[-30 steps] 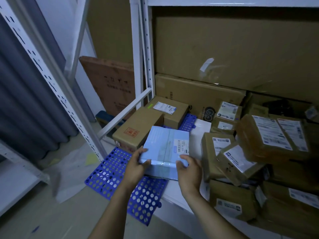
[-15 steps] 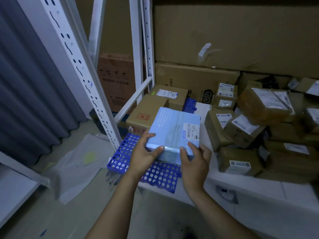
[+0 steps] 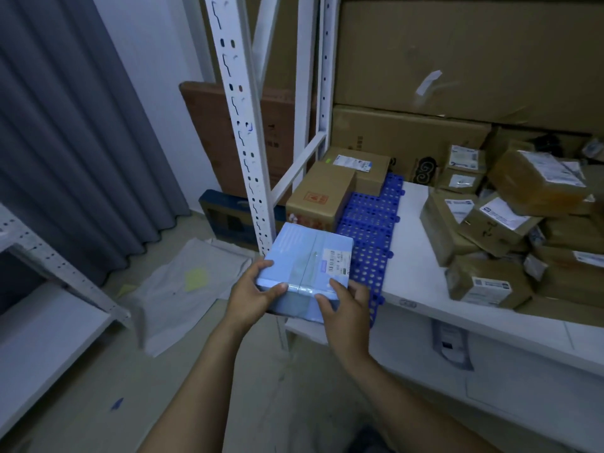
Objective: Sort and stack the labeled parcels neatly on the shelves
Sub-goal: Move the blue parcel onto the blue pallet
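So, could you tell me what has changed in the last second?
The light blue box has come back toward the person, from over the blue mat to the shelf front. Left hand and right hand still grip its near edge. The brown parcels have not moved.

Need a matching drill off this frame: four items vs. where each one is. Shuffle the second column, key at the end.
Items:
1. light blue parcel
2. blue perforated mat
3. brown box with red mark
4. pale sheet

Places:
A. on the floor, near the grey curtain
B. gripped by the left hand and right hand
C. lying flat on the white shelf
D. at the shelf's left end, beside the white upright

Pairs: 1-B, 2-C, 3-D, 4-A
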